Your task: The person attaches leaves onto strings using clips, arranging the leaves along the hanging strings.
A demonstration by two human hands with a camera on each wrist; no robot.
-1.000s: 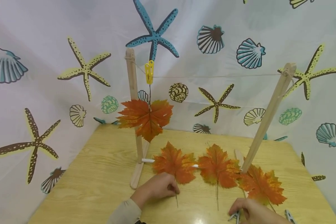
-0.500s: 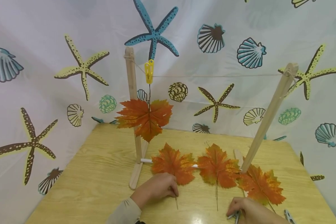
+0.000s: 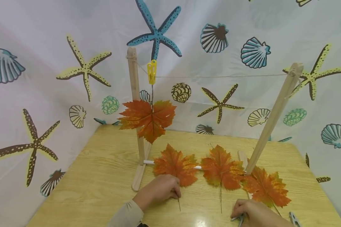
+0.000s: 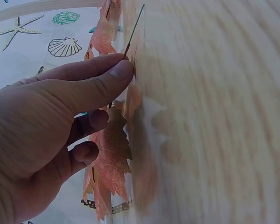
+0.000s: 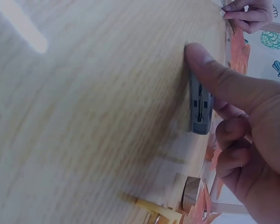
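Observation:
My left hand (image 3: 162, 188) pinches the thin stem (image 4: 136, 27) of an orange artificial maple leaf (image 3: 174, 164) between thumb and forefinger. That leaf lies on the table, with its stem end pointing towards me. My right hand (image 3: 254, 212), low in the head view, grips a grey clothespin (image 5: 200, 105) between thumb and fingers, close to the tabletop. Two more maple leaves lie to the right, a middle leaf (image 3: 220, 168) and a right leaf (image 3: 267, 187). Above them a fourth leaf (image 3: 150, 118) hangs by its stem from a yellow clothespin (image 3: 152, 72) on a string (image 3: 216, 76).
The string runs between a left wooden post (image 3: 134, 78) and a leaning right wooden post (image 3: 275, 113). A white rod (image 3: 149, 162) joins their feet. Another grey clothespin (image 3: 294, 219) lies at the front right. A patterned cloth (image 3: 187, 119) encloses the wooden table (image 3: 102, 176).
Both hands stay almost in place, holding the leaf stem and the clothespin. The left fingers and the right hand shift only slightly.

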